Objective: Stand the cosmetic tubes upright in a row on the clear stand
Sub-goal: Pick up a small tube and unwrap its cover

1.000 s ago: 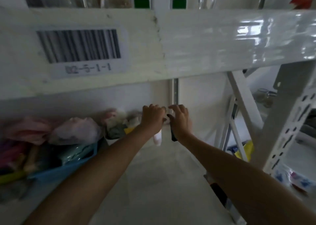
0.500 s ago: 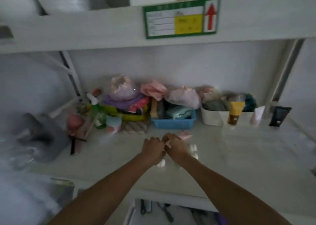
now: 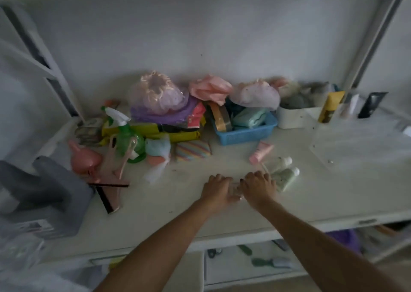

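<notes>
My left hand (image 3: pixel 216 189) and my right hand (image 3: pixel 259 186) rest side by side on the white shelf (image 3: pixel 155 207), fingers curled down around a small pale tube (image 3: pixel 237 192) that is blurred and mostly hidden between them. Just right of my right hand lie two pale green tubes (image 3: pixel 287 177). A pink tube (image 3: pixel 261 152) lies flat a little farther back. The clear stand (image 3: pixel 355 142) sits at the right. At its back a yellow tube (image 3: pixel 330 107), a whitish tube (image 3: pixel 351 106) and a black tube (image 3: pixel 372 105) stand upright in a row.
A blue basket (image 3: pixel 244 135), a white bin (image 3: pixel 291 117), shower caps, a green spray bottle (image 3: pixel 126 136) and pink items crowd the back and left of the shelf. A grey object (image 3: pixel 40 194) sits at the far left. Shelf posts rise on both sides.
My head has dropped from the upper shelf beam to the shelf surface. Both hands left the upright tubes on the stand and came down left onto the shelf beside the lying tubes.
</notes>
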